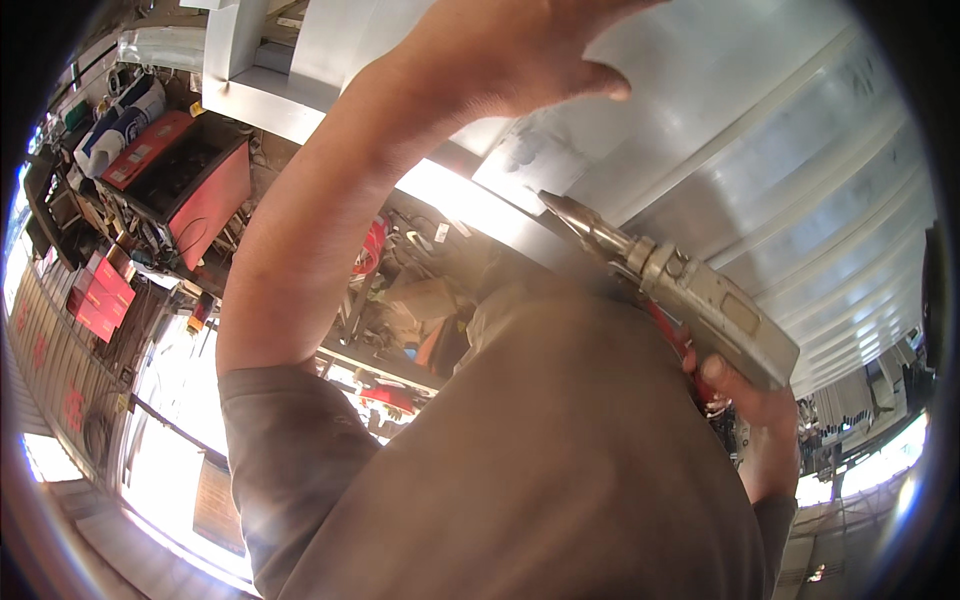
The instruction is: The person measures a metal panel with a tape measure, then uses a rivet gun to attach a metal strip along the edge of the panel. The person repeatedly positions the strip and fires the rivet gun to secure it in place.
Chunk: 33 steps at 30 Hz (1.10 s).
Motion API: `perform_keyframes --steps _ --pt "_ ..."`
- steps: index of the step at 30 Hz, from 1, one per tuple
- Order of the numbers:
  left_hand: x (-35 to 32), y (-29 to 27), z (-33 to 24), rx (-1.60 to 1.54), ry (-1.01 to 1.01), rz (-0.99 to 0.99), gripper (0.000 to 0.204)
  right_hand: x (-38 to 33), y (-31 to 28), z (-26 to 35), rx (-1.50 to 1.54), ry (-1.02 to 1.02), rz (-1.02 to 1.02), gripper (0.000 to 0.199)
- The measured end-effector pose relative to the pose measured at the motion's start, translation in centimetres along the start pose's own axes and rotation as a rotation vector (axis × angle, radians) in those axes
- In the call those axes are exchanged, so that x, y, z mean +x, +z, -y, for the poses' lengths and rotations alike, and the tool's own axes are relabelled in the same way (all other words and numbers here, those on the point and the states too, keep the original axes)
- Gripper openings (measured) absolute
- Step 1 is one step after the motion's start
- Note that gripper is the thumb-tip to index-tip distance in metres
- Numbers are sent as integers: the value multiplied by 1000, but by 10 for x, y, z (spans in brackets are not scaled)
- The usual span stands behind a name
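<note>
My right hand (745, 390), at the right, is closed round the rear of a handheld welding gun (715, 300). The gun has a silver-grey body, a red part underneath and a narrow metal nozzle. That nozzle points up and left, near the edge of a large silver metal sheet (720, 90); whether it touches cannot be seen. My left hand (530, 50) reaches over the sheet at the top, empty as far as it shows, thumb spread away. The top border cuts off part of its fingers. Beneath my left wrist runs a pale metal beam (460, 200).
Raised ribs (850, 230) cross the sheet at the right. On the far left stand a red and black cabinet (210, 200) with items on top, and several red boxes (100, 297). Tools and scraps clutter a low surface (420, 300) beyond my left arm.
</note>
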State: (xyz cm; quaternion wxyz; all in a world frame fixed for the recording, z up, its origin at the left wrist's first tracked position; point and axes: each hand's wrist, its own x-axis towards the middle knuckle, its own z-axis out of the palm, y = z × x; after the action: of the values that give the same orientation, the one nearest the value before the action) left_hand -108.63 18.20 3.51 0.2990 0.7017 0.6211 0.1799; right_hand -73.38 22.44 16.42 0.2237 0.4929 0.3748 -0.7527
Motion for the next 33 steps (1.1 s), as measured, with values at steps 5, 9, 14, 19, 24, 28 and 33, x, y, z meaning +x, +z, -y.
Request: perform_keyframes --steps 5,9,14,19,24,28,33 --pt "4 30 -8 288 192 32 101 21 -3 0 -13 -108 11 60" --pt "7 36 -14 452 216 63 108 25 -6 -1 18 -109 -11 56" --pt "18 8 -17 387 165 114 111 22 -10 -3 55 -182 0 55" --pt "15 -34 -17 479 81 -20 114 21 -18 -5 31 -232 21 56" --pt "8 -51 -19 457 46 -40 111 20 -21 -6 69 -218 -9 53" --pt "9 -41 -24 449 89 -18 110 22 -23 -3 32 -223 21 49" --pt "18 -27 -29 461 167 128 110 28 -17 -3 58 -182 19 46"
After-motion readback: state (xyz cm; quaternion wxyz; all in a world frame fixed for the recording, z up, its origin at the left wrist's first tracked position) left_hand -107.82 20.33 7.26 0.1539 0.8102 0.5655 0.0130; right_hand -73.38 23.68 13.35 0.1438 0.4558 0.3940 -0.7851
